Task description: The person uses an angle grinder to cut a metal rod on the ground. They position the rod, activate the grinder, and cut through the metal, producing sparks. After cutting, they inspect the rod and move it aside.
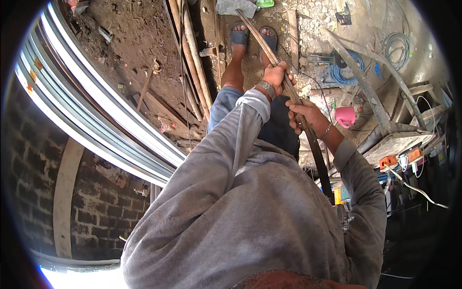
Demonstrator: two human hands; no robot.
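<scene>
A long, narrow pole [260, 40], apparently wood, runs slantwise from past my feet back along my right side. Its far part is brown, and its near part looks dark. My left hand [275, 79], with a watch on the wrist, is closed around the pole near its middle. Closer to my body, my right hand [307, 118], with a bracelet on the wrist, also grips it, the thumb lying along the top. The pole's far end reaches a grey stone slab [236, 7].
Long shiny metal profiles [103, 103] stretch along the left. Wooden poles [193, 62] lie on the dirt beside my feet. To the right are a pink cup-like container [344, 117], coiled blue cable [353, 67], a wooden frame [380, 111] and orange socket boxes [388, 162].
</scene>
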